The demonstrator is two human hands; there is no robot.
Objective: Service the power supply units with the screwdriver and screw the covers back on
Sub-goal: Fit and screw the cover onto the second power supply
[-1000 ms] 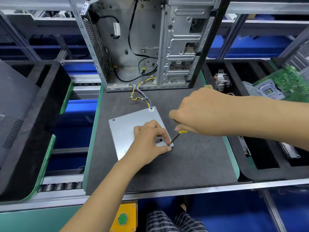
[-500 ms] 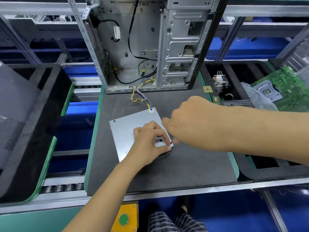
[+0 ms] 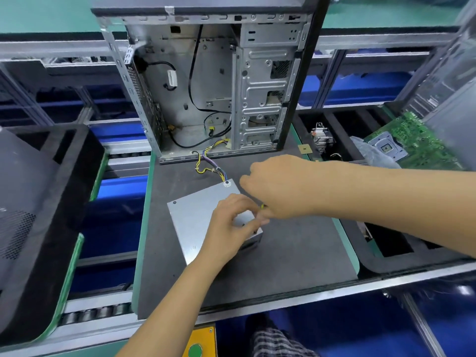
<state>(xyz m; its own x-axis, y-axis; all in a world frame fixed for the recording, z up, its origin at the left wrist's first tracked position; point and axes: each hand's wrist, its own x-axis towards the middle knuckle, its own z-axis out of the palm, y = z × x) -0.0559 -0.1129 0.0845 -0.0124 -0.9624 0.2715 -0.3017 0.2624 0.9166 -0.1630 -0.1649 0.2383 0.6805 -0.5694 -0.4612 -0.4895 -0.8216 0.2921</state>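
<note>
A silver power supply unit (image 3: 195, 217) lies flat on the dark work mat (image 3: 296, 256), with a bundle of coloured wires (image 3: 211, 167) running from its far corner into the open computer case. My left hand (image 3: 231, 222) rests on the unit's right part, fingers curled near its right corner. My right hand (image 3: 280, 186) is just above and to the right of it, fingers wrapped round a screwdriver (image 3: 262, 206). Only a small yellow bit of the handle shows below the hand. The screwdriver's tip is hidden behind my hands.
An open computer case (image 3: 213, 86) stands upright at the back of the mat. A black foam tray to the right holds a heatsink (image 3: 320, 139) and a green circuit board (image 3: 412, 143). Another dark foam tray (image 3: 46, 202) sits at the left. A yellow box with a green button (image 3: 195, 349) is at the front edge.
My right hand moved left with the screwdriver, closer over the unit's right corner, so the shaft is now hidden. My left hand stayed on the unit. The view tilted up slightly.
</note>
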